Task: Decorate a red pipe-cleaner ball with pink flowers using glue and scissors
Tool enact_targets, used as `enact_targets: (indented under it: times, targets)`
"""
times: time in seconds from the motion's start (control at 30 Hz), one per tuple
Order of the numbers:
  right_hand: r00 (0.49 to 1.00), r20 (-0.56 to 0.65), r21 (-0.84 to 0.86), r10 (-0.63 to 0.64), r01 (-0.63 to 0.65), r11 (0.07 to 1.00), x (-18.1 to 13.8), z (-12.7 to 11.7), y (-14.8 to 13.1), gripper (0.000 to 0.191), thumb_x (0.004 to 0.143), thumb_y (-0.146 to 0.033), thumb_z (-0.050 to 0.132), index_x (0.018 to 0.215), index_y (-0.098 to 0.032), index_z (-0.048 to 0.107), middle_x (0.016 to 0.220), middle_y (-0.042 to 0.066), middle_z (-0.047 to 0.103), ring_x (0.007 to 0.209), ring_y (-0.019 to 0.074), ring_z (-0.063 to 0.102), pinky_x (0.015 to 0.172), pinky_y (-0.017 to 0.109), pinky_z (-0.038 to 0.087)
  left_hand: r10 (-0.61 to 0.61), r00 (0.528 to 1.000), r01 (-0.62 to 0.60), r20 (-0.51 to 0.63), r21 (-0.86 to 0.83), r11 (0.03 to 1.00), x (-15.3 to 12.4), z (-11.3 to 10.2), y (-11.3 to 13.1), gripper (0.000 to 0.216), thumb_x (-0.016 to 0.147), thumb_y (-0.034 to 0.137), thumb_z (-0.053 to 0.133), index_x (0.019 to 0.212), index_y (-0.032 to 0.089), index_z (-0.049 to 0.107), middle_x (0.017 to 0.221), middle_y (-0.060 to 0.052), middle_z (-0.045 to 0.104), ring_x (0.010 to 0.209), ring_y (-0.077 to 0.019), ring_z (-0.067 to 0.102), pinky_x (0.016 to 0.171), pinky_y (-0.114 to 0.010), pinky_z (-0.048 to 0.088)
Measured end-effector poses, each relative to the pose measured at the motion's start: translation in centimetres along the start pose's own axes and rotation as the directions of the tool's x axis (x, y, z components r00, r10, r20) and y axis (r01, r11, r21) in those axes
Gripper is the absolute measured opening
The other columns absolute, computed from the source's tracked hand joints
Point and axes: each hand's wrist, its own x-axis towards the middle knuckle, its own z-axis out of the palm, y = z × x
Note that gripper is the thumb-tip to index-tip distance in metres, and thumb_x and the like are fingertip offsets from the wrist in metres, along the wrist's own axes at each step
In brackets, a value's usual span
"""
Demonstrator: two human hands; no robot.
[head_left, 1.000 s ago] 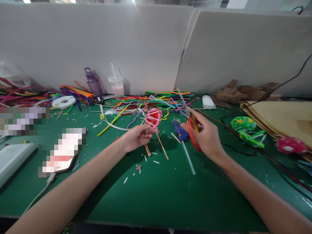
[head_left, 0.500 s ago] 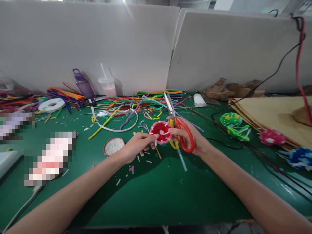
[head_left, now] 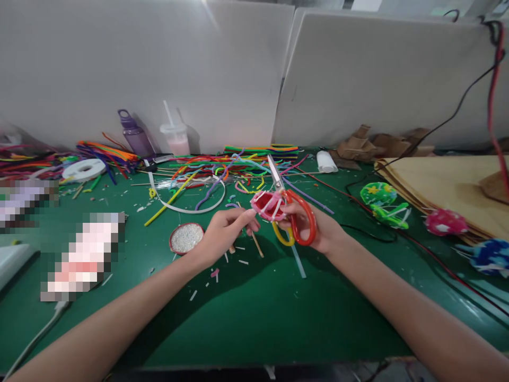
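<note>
My left hand pinches the stick of a small red and pink paper umbrella with white ribs, held above the green table. My right hand grips red and yellow handled scissors, blades pointing up and back, right beside the umbrella's rim. Its fingers also touch the umbrella. A round dish of white beads lies just left of my left hand.
A heap of coloured pipe cleaners covers the table's back. A purple bottle, a lidded cup, a tape roll. Green, pink and blue umbrellas and brown paper sheets lie right. Cables cross the right side.
Both hands came together. The umbrella tilted from facing me to side-on, and the scissors moved in against it. The view shifted slightly left and down since a second ago.
</note>
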Motion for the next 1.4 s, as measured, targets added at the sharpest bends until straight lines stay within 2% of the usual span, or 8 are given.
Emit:
enact_targets:
  times: [0.1, 0.13, 0.2, 0.27, 0.43, 0.63, 0.9, 1.4]
  targets:
    - [0.999, 0.019, 0.037, 0.027, -0.027, 0.999, 0.1, -0.2, 0.1, 0.023, 0.063, -0.020, 0.074, 0.077, -0.021, 0.056, 0.068, -0.005, 0.055, 0.055, 0.0073, 0.046, 0.047, 0.022, 0.035, 0.242, 0.953, -0.217, -0.183, 0.148, 0.965, -0.1, -0.2, 0.4, 0.015, 0.079, 0.036, 0.068, 0.079, 0.021, 0.066, 0.091, -0.006, 0.064, 0.088, -0.0182, 0.056, 0.068, -0.026, 0.042]
    - [0.998, 0.017, 0.046, 0.053, -0.054, 0.997, 0.2, -0.2, 0.1, 0.023, 0.063, -0.020, 0.075, 0.075, -0.021, 0.055, 0.067, -0.005, 0.056, 0.056, 0.0077, 0.047, 0.047, 0.021, 0.035, 0.308, 0.928, -0.270, -0.211, 0.188, 0.944, -0.1, -0.3, 0.4, 0.017, 0.075, 0.034, 0.073, 0.086, 0.022, 0.067, 0.099, -0.006, 0.064, 0.095, -0.0199, 0.055, 0.072, -0.027, 0.043]
    - [0.992, 0.016, 0.085, 0.126, -0.127, 0.988, 0.2, -0.2, 0.3, 0.022, 0.062, -0.022, 0.076, 0.074, -0.020, 0.057, 0.065, -0.003, 0.057, 0.057, 0.0090, 0.051, 0.046, 0.021, 0.035, 0.412, 0.890, -0.354, -0.197, 0.273, 0.895, 0.0, -0.6, 0.4, 0.031, 0.069, 0.031, 0.078, 0.097, 0.026, 0.068, 0.111, -0.007, 0.061, 0.107, -0.0229, 0.052, 0.084, -0.032, 0.043]
    - [0.980, 0.021, 0.134, 0.200, -0.201, 0.970, 0.2, -0.2, 0.5, 0.020, 0.063, -0.024, 0.075, 0.075, -0.019, 0.060, 0.064, -0.001, 0.059, 0.057, 0.0102, 0.053, 0.045, 0.020, 0.035, 0.470, 0.873, -0.401, -0.131, 0.356, 0.844, 0.1, -0.8, 0.3, 0.035, 0.067, 0.029, 0.080, 0.100, 0.029, 0.070, 0.116, -0.006, 0.060, 0.114, -0.0246, 0.049, 0.096, -0.038, 0.039]
    - [0.951, 0.032, 0.118, 0.308, -0.309, 0.944, 0.1, 0.0, 0.9, 0.016, 0.068, -0.026, 0.072, 0.076, -0.016, 0.063, 0.067, 0.004, 0.063, 0.058, 0.0122, 0.056, 0.045, 0.021, 0.037, 0.472, 0.880, -0.419, -0.057, 0.377, 0.826, 0.2, -1.1, 0.0, 0.016, 0.070, 0.025, 0.077, 0.086, 0.029, 0.072, 0.114, -0.004, 0.062, 0.116, -0.0256, 0.048, 0.103, -0.044, 0.035]
    - [0.964, -0.004, 0.062, 0.266, -0.265, 0.962, -0.3, 0.7, 0.8, 0.022, 0.064, -0.028, 0.076, 0.072, -0.017, 0.060, 0.065, 0.001, 0.060, 0.056, 0.0109, 0.055, 0.044, 0.021, 0.038, 0.491, 0.871, -0.449, -0.015, 0.382, 0.808, -0.1, -1.0, 0.4, 0.014, 0.076, 0.024, 0.072, 0.090, 0.027, 0.071, 0.124, -0.007, 0.056, 0.122, -0.0251, 0.045, 0.102, -0.043, 0.038]
    - [0.974, 0.001, 0.066, 0.228, -0.227, 0.972, -0.3, 0.8, 1.0, 0.025, 0.064, -0.029, 0.077, 0.071, -0.018, 0.056, 0.064, -0.001, 0.059, 0.056, 0.0104, 0.056, 0.046, 0.021, 0.040, 0.449, 0.893, -0.423, -0.013, 0.314, 0.850, 0.2, -1.0, 0.0, 0.007, 0.075, 0.024, 0.072, 0.081, 0.027, 0.073, 0.125, -0.007, 0.056, 0.124, -0.0260, 0.043, 0.098, -0.045, 0.043]
    - [0.982, -0.012, 0.082, 0.191, -0.189, 0.978, -0.4, 0.9, 1.1, 0.026, 0.059, -0.026, 0.080, 0.070, -0.020, 0.057, 0.068, -0.002, 0.058, 0.061, 0.0101, 0.053, 0.054, 0.023, 0.044, 0.474, 0.881, -0.449, 0.008, 0.333, 0.829, 0.1, -1.1, 0.0, 0.006, 0.077, 0.023, 0.071, 0.080, 0.027, 0.074, 0.123, -0.006, 0.058, 0.124, -0.0242, 0.045, 0.096, -0.042, 0.044]
